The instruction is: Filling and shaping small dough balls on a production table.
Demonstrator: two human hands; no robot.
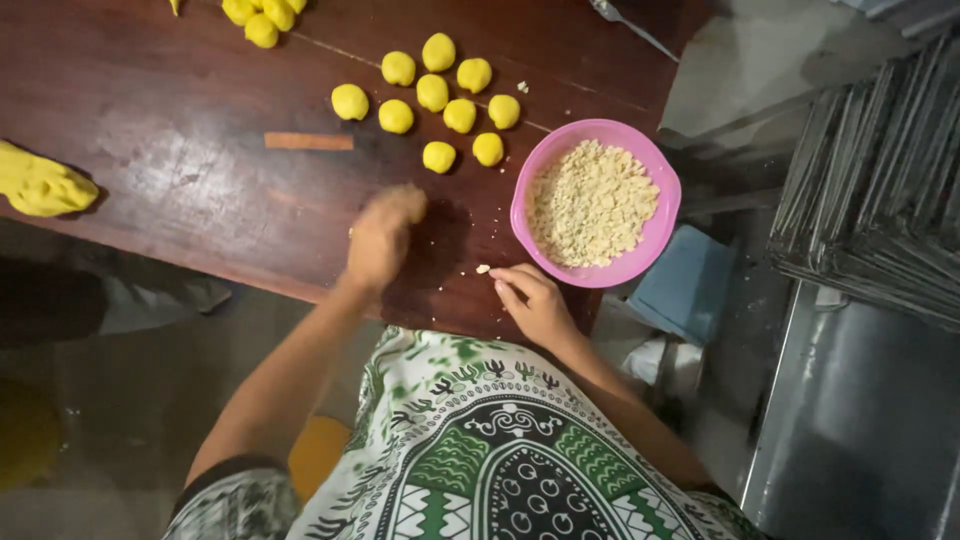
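My left hand (pixel 380 237) is blurred with motion over the dark wooden table (pixel 180 130), fingers curled; I cannot tell whether it holds something. My right hand (pixel 532 300) rests at the table's near edge, fingertips pinched beside a small pale crumb (pixel 483 268). Just right of it stands a pink bowl (pixel 660 235) filled with pale chopped bits (pixel 592 203). Several yellow dough balls (pixel 432 93) lie in a cluster beyond my hands.
More yellow balls (pixel 262 15) sit at the table's far edge, and a yellow dough lump (pixel 40 185) at the left edge. A thin brown stick (pixel 308 141) lies on the table. Stacked metal trays (pixel 880 190) stand to the right.
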